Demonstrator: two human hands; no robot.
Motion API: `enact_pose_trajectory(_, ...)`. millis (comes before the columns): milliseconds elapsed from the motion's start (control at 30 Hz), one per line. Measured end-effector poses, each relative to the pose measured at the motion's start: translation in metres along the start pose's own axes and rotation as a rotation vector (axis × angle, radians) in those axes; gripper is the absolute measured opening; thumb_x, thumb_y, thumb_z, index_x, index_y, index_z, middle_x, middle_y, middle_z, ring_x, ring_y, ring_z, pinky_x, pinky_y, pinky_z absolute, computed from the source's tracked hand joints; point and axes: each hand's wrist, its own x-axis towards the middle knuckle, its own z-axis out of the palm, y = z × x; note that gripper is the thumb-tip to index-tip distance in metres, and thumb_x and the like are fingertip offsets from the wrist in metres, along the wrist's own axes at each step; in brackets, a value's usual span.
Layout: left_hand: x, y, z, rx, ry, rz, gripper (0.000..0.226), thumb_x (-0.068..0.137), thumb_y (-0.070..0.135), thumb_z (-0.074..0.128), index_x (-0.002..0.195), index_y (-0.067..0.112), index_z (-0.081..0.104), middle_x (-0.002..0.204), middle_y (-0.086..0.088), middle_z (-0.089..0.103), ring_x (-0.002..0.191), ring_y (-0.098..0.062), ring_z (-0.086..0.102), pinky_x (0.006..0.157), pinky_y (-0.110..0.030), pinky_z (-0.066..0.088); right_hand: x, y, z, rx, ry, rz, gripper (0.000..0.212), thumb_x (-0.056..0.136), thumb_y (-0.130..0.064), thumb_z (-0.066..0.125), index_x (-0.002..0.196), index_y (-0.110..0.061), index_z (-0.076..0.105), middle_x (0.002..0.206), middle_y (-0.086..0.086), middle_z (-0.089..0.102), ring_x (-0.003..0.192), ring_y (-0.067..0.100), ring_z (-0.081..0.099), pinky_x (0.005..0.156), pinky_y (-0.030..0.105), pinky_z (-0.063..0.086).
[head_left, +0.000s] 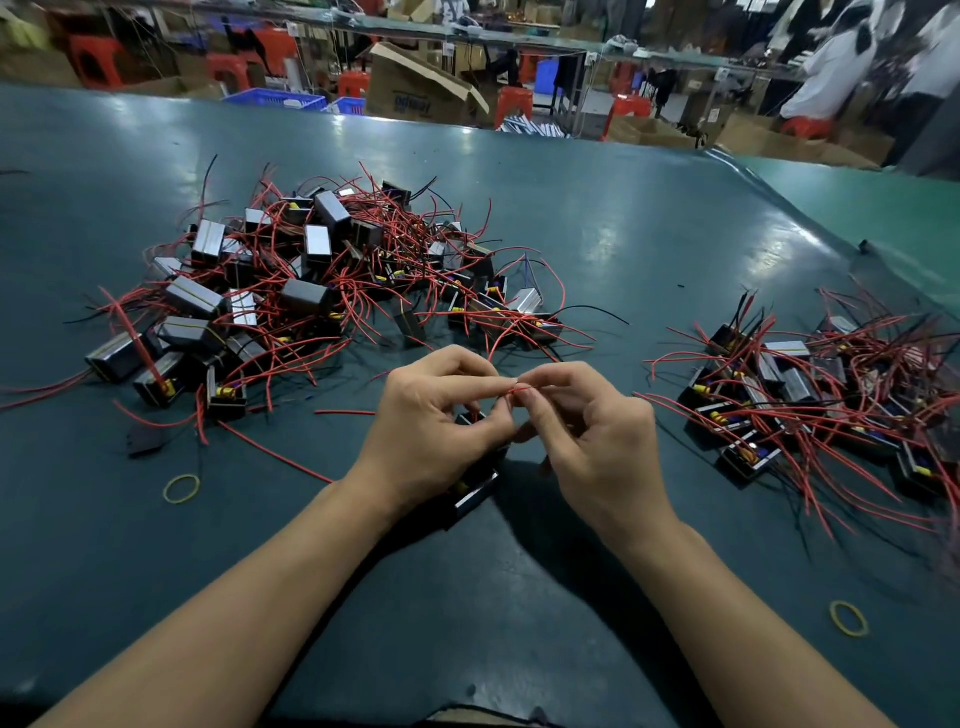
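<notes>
Hands, left hand and right hand, pinch red wire.

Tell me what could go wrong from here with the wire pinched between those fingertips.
1. The left hand and right hand pinch a thin red wire above the black module. If the two are joined, a hard tug could strain the joint or drag the module.
2. Loose leads from the left pile end close to the hands, so they may snag and pull neighbouring pieces along.
</notes>
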Motion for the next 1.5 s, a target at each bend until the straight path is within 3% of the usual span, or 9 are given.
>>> enact_pose_trajectory(167,-0.001,0.002,-0.002,-0.001,0.008,0.012,0.012,0.077,-0.001,0.072,0.085,0.005,0.078,0.078,-0.003,0.071,0.066,-0.012,0.065,0.058,-0.023,0.050,0.003,-0.001,-0.005,-0.163,0.014,-0.090,0.005,0.090,-0.015,0.065,0.088,-0.011,0.066,0.071,-0.007,0.066,0.058,0.012,0.062,0.055,0.021,0.049)
enact_pose_trajectory(267,0.000,0.002,-0.003,0.009,-0.032,0.037,0.012,0.079,-0.001,0.070,0.085,0.005,0.078,0.077,0.005,0.071,0.068,0.004,0.062,0.060,-0.018,0.049,0.003,-0.005,-0.004,0.073,-0.035,0.159,0.009,0.093,-0.011,0.064,0.085,-0.015,0.065,0.067,-0.001,0.068,0.056,0.013,0.063,0.051,0.025,0.050)
enact_pose_trajectory(467,-0.003,-0.005,-0.004,-0.074,-0.032,-0.031,0.022,0.082,0.003,0.074,0.104,0.008,0.075,0.086,0.004,0.073,0.074,-0.005,0.066,0.069,-0.019,0.049,0.007,-0.007,-0.012,0.391,-0.066,0.469,0.008,0.092,-0.012,0.064,0.086,-0.008,0.065,0.067,0.006,0.071,0.051,0.016,0.064,0.035,0.023,0.045)
enact_pose_trajectory(600,-0.003,-0.007,-0.002,-0.092,-0.096,0.020,0.023,0.083,0.001,0.073,0.105,0.007,0.074,0.085,0.002,0.069,0.077,-0.012,0.063,0.066,-0.023,0.048,0.007,-0.006,-0.012,0.370,-0.025,0.484,0.010,0.090,-0.013,0.067,0.086,-0.004,0.066,0.066,0.009,0.071,0.049,0.018,0.064,0.035,0.024,0.044)
enact_pose_trajectory(800,-0.005,-0.006,-0.010,-0.182,-0.216,-0.067,0.042,0.089,0.024,0.065,0.129,0.013,0.059,0.102,0.001,0.068,0.084,-0.017,0.063,0.072,-0.030,0.051,0.008,-0.007,-0.013,0.381,-0.023,0.533,0.010,0.091,-0.011,0.065,0.085,-0.003,0.064,0.065,0.007,0.071,0.048,0.017,0.063,0.035,0.024,0.044)
enact_pose_trajectory(900,-0.004,-0.008,-0.015,-0.222,-0.130,-0.110,0.022,0.092,0.017,0.064,0.112,0.007,0.068,0.092,-0.004,0.073,0.079,-0.018,0.070,0.074,-0.038,0.057,0.008,-0.008,-0.015,0.402,-0.016,0.544,0.010,0.091,-0.010,0.065,0.084,-0.003,0.063,0.064,0.008,0.070,0.048,0.018,0.063,0.035,0.024,0.043)
enact_pose_trajectory(1033,-0.003,-0.005,-0.012,-0.262,-0.104,-0.195,0.018,0.084,0.014,0.068,0.097,0.004,0.075,0.085,-0.003,0.075,0.076,-0.016,0.072,0.074,-0.029,0.057,0.006,-0.008,-0.014,0.381,-0.031,0.486,0.010,0.090,-0.011,0.067,0.082,-0.005,0.064,0.065,0.009,0.070,0.048,0.019,0.063,0.035,0.023,0.043)
enact_pose_trajectory(1300,-0.002,0.004,-0.001,-0.352,-0.105,-0.237,0.017,0.083,0.003,0.070,0.100,0.002,0.074,0.088,-0.003,0.075,0.081,-0.009,0.070,0.075,-0.019,0.052,0.003,-0.006,-0.010,0.272,-0.021,0.302,0.010,0.088,-0.014,0.069,0.082,-0.021,0.069,0.073,0.003,0.073,0.057,0.019,0.068,0.039,0.022,0.044)
enact_pose_trajectory(1500,-0.002,0.004,0.000,-0.338,-0.012,-0.238,0.019,0.081,0.005,0.074,0.100,0.004,0.075,0.091,-0.007,0.074,0.082,-0.034,0.067,0.073,-0.053,0.053,0.005,-0.010,-0.010,0.428,-0.015,0.333,0.008,0.092,-0.007,0.064,0.087,-0.012,0.068,0.078,0.007,0.074,0.067,0.022,0.072,0.042,0.022,0.049)
